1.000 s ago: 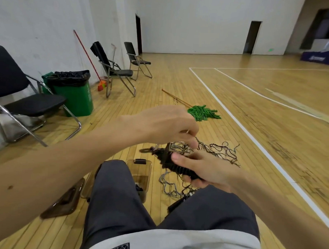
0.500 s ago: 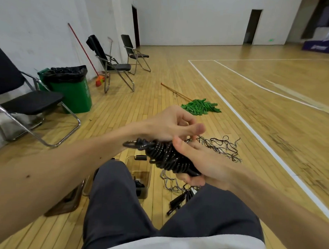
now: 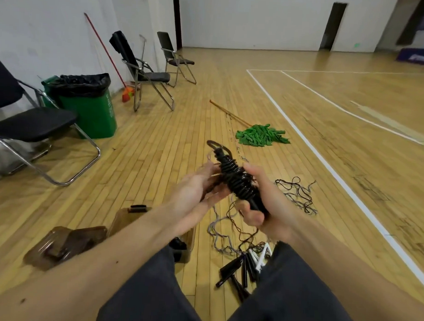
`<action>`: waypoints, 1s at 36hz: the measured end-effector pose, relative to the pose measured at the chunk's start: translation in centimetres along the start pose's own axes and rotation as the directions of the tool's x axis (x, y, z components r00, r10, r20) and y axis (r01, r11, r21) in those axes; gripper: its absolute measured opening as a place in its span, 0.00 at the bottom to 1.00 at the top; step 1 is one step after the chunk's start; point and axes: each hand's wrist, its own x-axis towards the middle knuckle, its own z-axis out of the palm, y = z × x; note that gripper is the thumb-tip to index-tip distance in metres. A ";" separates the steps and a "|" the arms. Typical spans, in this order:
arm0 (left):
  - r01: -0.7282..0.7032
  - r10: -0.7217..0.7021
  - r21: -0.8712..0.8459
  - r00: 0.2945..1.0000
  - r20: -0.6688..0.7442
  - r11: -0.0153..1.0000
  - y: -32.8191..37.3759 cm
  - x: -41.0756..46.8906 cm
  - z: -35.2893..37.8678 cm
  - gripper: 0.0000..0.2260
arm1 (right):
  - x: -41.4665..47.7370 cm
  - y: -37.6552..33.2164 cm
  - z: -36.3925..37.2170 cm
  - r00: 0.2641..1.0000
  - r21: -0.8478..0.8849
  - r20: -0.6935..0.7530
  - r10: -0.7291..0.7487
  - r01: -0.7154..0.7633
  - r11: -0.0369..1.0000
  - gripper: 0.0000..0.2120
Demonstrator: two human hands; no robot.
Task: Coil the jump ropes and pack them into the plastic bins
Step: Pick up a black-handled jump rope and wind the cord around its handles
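A black jump rope (image 3: 234, 176) is wound in tight coils around its handles, held above the floor in front of me. My right hand (image 3: 268, 205) grips the bundle's lower end, fingers curled round the handles. My left hand (image 3: 195, 188) is beside the bundle with its palm turned up and fingers touching the coils; its fingertips are blurred. A loop of rope sticks out at the bundle's far tip. Loose jump ropes (image 3: 294, 192) lie tangled on the floor beyond, with several black and white handles (image 3: 245, 264) near my right knee. A brown plastic bin (image 3: 122, 219) stands partly hidden under my left forearm.
A brown bin lid (image 3: 61, 245) lies left of my legs. A green mop (image 3: 260, 136) lies on the wooden floor ahead. Folding chairs (image 3: 146, 71), a green trash bin (image 3: 88, 103) and a broom stand along the left wall.
The coiled bundle has turned from lying sideways to pointing away from me. My left hand dropped from above the bundle to its left side, palm up.
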 end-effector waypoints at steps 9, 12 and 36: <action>0.213 -0.183 0.259 0.974 -0.135 0.942 -3.6 4.2 -7.5 0.27 | 12.6 4.1 1.5 0.958 -0.249 -0.263 0.112 -0.179 0.952 0.29; 0.357 -0.285 0.413 0.931 -0.227 0.838 -3.9 5.9 -12.9 0.36 | 17.2 6.7 3.1 0.959 -0.375 -0.264 0.101 -0.198 0.906 0.30; 0.618 -0.417 -0.092 0.406 -0.813 0.781 -22.7 18.8 -50.4 0.13 | 54.4 32.2 9.4 0.919 -0.838 0.135 0.372 -0.095 0.537 0.19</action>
